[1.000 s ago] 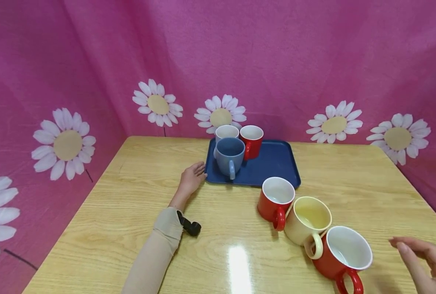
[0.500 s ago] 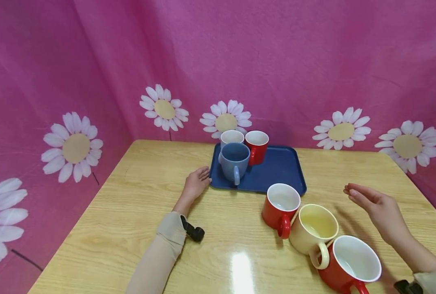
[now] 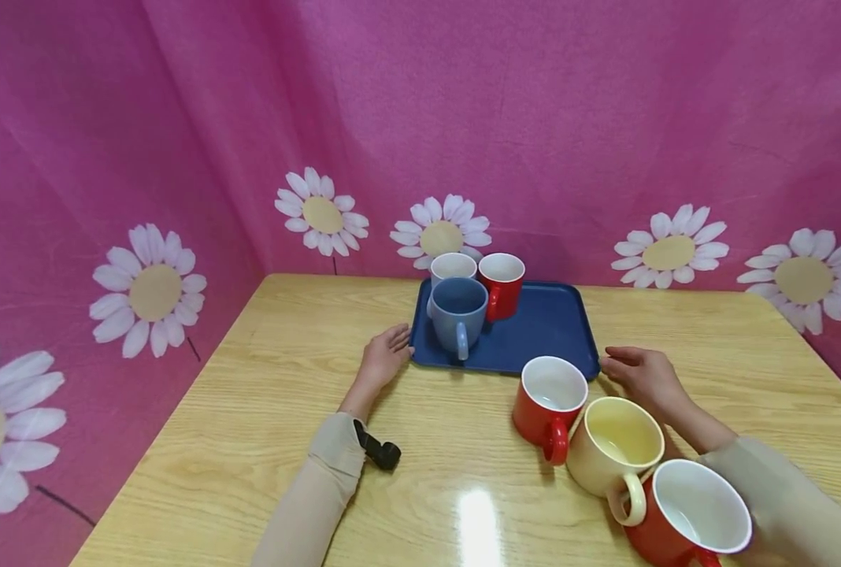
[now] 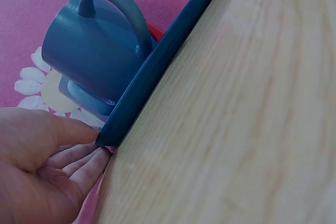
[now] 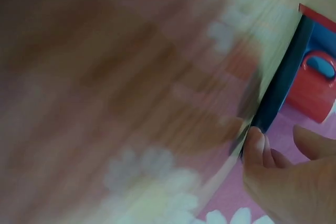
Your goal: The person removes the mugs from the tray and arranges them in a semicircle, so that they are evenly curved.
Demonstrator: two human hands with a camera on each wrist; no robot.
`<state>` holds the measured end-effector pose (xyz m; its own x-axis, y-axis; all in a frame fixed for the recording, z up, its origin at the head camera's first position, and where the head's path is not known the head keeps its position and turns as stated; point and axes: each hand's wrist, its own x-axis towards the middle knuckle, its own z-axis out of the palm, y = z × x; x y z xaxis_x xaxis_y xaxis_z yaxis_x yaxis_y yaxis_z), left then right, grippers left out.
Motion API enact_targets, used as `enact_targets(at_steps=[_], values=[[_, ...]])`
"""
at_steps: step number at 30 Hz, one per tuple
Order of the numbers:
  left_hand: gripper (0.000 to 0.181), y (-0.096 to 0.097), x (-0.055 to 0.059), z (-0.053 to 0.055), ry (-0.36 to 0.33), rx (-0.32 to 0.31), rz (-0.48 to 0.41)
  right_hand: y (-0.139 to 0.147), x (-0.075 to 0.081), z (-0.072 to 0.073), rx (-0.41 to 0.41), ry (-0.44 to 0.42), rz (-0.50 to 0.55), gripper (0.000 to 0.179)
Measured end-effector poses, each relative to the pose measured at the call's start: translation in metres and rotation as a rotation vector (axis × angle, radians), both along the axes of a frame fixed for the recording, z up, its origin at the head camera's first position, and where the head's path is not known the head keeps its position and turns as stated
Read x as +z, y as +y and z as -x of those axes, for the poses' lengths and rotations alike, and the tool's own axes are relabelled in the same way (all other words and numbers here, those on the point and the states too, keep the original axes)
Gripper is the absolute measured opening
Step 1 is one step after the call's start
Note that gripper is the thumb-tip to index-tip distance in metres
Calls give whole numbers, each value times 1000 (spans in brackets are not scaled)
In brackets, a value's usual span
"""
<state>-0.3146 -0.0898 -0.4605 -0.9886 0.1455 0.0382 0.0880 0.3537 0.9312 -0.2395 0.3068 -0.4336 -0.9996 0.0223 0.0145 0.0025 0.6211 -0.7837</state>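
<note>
A blue tray (image 3: 541, 331) lies on the table with a white mug (image 3: 453, 264), a red mug (image 3: 503, 291) and a blue mug (image 3: 459, 315) standing at its left side. At the tray's left edge is my left hand (image 3: 383, 361); in the left wrist view its thumb (image 4: 79, 129) touches the rim, with straight fingers (image 4: 86, 169) low against the edge. My right hand (image 3: 647, 382) is at the tray's right front corner. Its fingertips (image 5: 256, 142) touch the edge in the right wrist view, while its thumb (image 5: 310, 141) stays apart from the rim.
In front of the tray, a red mug (image 3: 544, 405), a yellow mug (image 3: 605, 453) and a wide red mug (image 3: 650, 524) stand in a slanting row toward the right front. The right forearm (image 3: 768, 480) passes close behind them. A pink flowered cloth (image 3: 534, 118) hangs behind the table (image 3: 250, 441).
My right hand has come in from the right front, past the mugs, to the tray's right edge. The left hand has stayed at the left edge. The head view has shifted slightly.
</note>
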Motion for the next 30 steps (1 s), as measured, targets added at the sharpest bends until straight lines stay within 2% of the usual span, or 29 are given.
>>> enact_targets(at_steps=[3, 6, 12, 17, 21, 26, 28, 30], values=[[50, 0, -1, 0, -6, 2, -2, -4, -1, 3, 5, 31, -115, 46], [51, 0, -1, -1, -21, 6, -16, -5, -3, 6, 12, 53, -186, 43], [52, -1, -1, -1, -31, 6, -7, -6, -8, 11, 29, 76, -200, 41], [51, 1, 1, 1, -8, 0, -7, -7, -9, 12, 25, 113, -220, 41], [49, 3, 2, -1, 49, 22, 35, -7, -8, 13, 18, 116, -222, 40], [38, 12, 10, -11, 214, 129, 89, -8, -9, 13, 26, 108, -203, 39], [34, 17, 15, -18, 245, 131, 65, -8, -9, 12, 27, 106, -200, 39], [32, 23, 19, -24, 233, 96, 32, -7, -8, 11, 28, 102, -196, 39]])
